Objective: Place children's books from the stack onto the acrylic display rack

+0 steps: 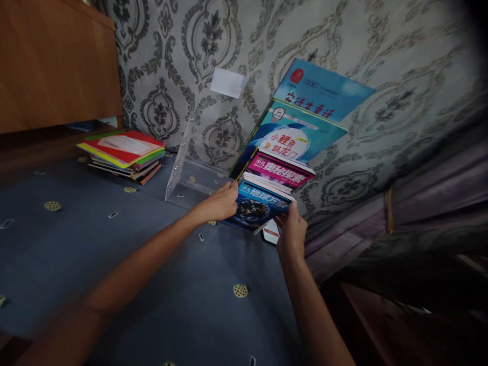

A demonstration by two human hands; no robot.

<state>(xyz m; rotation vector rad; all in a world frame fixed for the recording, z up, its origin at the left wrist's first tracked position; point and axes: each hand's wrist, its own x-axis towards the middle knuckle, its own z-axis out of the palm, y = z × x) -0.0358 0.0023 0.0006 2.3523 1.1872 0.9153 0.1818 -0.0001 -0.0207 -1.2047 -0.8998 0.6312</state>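
A transparent plastic book rack (178, 173) stands against the wall, with books leaning in rising rows on its right side. My left hand (224, 201) is closed on the left edge of the front blue book (253, 206), which has a globe on its cover. At that book's right edge, my right hand (293, 234) grips with the thumb up by the corner; its other fingers are partly hidden. Behind stand a magenta book (280, 170), a teal book (305, 134) and a taller blue book (328, 89).
A stack of colourful books and folders (124, 150) lies at the left by a wooden cabinet (57, 66). What looks like a phone (271, 233) lies beneath the rack's right front. A patterned wall (213, 35) rises behind, and a curtain (351, 244) hangs at right.
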